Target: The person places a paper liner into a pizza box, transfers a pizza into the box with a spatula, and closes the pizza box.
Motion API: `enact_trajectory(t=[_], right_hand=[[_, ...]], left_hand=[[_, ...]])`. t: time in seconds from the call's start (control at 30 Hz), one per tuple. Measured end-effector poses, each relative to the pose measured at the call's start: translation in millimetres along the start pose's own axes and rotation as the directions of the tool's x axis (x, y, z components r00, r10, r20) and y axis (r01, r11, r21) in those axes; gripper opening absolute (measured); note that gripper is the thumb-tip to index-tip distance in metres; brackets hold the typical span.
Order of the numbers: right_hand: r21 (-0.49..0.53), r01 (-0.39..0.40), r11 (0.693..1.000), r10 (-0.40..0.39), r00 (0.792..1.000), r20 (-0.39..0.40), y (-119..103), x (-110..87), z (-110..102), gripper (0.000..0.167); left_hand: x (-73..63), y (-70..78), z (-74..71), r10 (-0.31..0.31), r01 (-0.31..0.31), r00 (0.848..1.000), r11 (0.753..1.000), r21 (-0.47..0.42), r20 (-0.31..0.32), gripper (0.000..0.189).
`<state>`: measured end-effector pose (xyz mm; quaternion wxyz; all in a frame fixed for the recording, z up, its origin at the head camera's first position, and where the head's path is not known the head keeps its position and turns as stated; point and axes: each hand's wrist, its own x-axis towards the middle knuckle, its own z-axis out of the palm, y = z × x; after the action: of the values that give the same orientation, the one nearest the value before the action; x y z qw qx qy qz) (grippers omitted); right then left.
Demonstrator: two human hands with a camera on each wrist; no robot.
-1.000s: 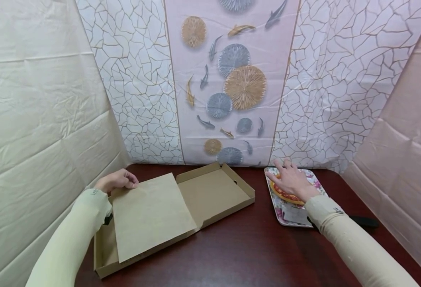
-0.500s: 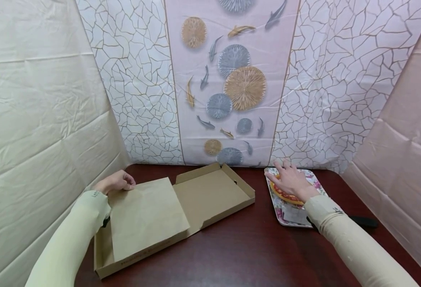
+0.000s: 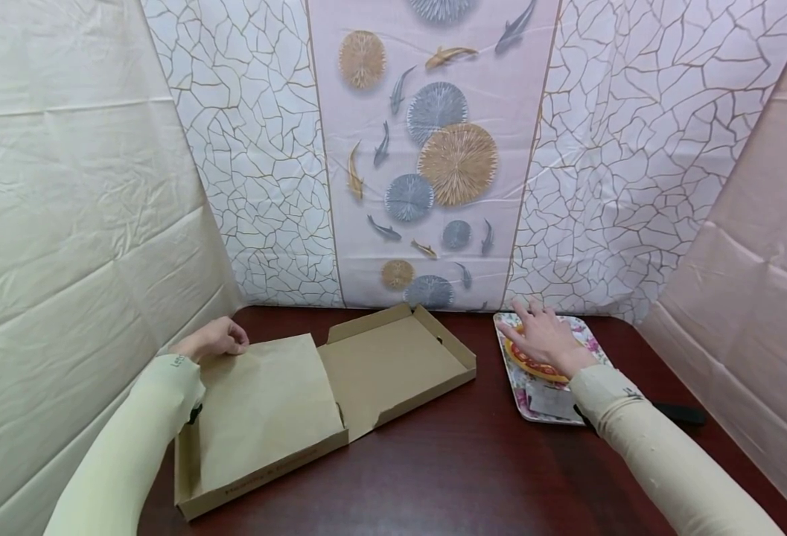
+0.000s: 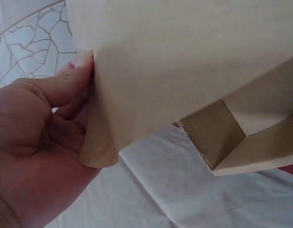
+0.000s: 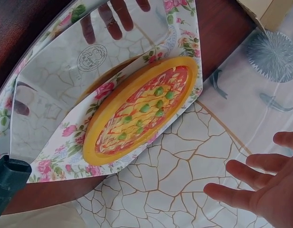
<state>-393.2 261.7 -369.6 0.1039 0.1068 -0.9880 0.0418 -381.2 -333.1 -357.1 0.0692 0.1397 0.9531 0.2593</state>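
Note:
My left hand (image 3: 214, 339) pinches the far left corner of a thin brown paper sheet (image 3: 266, 409); that corner curls at the fingertips in the left wrist view. The sheet spreads over the left half of an unfolded cardboard pizza box (image 3: 400, 361), covering most of that half's bottom. On the right, my right hand (image 3: 543, 339) hovers with fingers spread above a pizza (image 5: 141, 114) with a yellow crust and green bits. Beneath the pizza lies a floral tray (image 5: 72, 130). A shiny metal blade (image 5: 51, 95) with a dark handle (image 3: 684, 414) rests on the tray beside it.
The box's low front wall (image 3: 279, 469) bears printed letters. Behind the dark red tabletop (image 3: 433, 476) hangs a patterned cloth (image 3: 427, 223), and plain cloth stands close on both sides. The dark handle juts past the tray's right edge.
My left hand has shifted slightly left and the sheet has moved left and lower, its near edge now inside the box's front wall. My right hand stays in place.

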Motion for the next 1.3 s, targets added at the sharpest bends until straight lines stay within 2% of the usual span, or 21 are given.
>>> enact_trajectory(t=[0.27, 0.33, 0.5, 0.7, 1.07, 1.3], right_hand=[[0.004, 0.002, 1.000, -0.002, 1.000, 0.006, 2, 2.1, 0, 0.081], [0.006, 0.006, 1.000, -0.006, 1.000, 0.003, 2, 1.9, 0, 0.079], [0.011, 0.012, 1.000, -0.012, 1.000, 0.001, 3, 1.5, 0, 0.079], [0.002, 0.016, 1.000, -0.016, 1.000, -0.004, 2, 1.5, 1, 0.079], [0.000, 0.018, 1.000, -0.018, 1.000, -0.003, 2, 3.1, 0, 0.082], [0.010, 0.014, 1.000, -0.014, 1.000, 0.007, 3, 2.5, 2, 0.083]], left_hand=[[0.3, -3.3, 3.4, -0.052, 0.053, 0.998, 0.998, -0.030, 0.025, 0.007], [0.3, -4.6, 4.2, -0.037, 0.038, 0.999, 0.999, -0.015, 0.037, 0.006], [0.0, -6.3, 7.4, -0.046, 0.044, 0.997, 0.998, 0.039, 0.055, 0.004], [-0.8, -7.1, 13.8, -0.051, 0.047, 0.998, 0.993, 0.110, 0.033, 0.005], [1.7, -10.6, 24.1, -0.100, 0.099, 0.995, 0.974, 0.203, -0.002, 0.006], [3.1, -8.9, 28.7, -0.122, 0.125, 0.992, 0.965, 0.229, -0.028, 0.018]])
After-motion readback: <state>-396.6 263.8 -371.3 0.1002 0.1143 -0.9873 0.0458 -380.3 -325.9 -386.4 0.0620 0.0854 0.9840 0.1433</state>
